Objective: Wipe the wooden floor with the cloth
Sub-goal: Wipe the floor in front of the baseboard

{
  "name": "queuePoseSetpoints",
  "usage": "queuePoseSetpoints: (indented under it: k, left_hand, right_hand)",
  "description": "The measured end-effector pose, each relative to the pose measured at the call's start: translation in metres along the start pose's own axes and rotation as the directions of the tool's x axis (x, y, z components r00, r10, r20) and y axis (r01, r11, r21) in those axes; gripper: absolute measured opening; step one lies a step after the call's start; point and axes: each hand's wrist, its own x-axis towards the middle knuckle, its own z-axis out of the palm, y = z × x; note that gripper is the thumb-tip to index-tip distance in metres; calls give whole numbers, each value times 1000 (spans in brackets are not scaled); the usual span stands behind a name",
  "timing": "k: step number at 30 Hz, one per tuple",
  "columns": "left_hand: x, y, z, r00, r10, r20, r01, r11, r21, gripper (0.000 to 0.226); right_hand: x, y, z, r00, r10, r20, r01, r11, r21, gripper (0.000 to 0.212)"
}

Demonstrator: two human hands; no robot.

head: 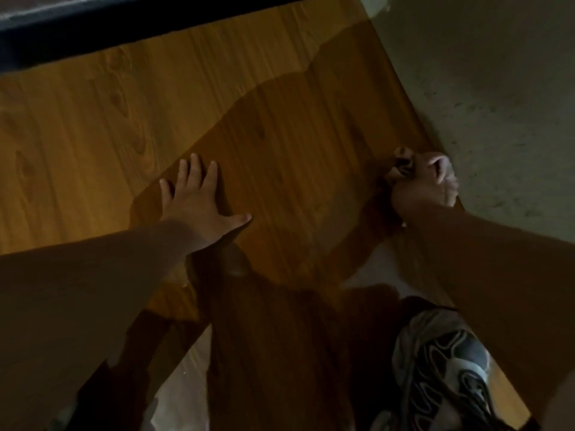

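Head view: I see the left hand (199,200) flat on the wooden floor (280,126), fingers straight and spread wide, up and left of the shoe (448,362). The right hand (423,185) is straight above the shoe, fingers curled tight round the cloth (403,164), a bunched patterned wad poking past the knuckles. The cloth sits where the wood meets the grey surface (497,73). I can't tell if it touches the wood.

Shadowed wooden floor (93,135) borders rough grey surface (497,73).
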Motion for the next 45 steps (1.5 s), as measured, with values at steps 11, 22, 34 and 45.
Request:
queuePoseSetpoints:
  k: [11,22,34,45]
  left_hand:
    - [5,15,2,999,-40,-27,40,999,-6,114]
    - [5,12,4,998,-32,-50,31,999,-16,114]
    - [48,-12,-33,990,-21,-140,25,999,25,126]
    - [72,-17,-39,996,86,16,-86,995,53,140]
  right_hand:
    - [-83,-25,50,502,-856,122,864,503,-28,50]
    - [-52,-36,25,894,-448,-26,441,888,-129,44]
    - [50,-3,-1,989,-145,-9,145,989,17,51]
    - [27,-117,37,587,-783,203,807,585,-79,54]
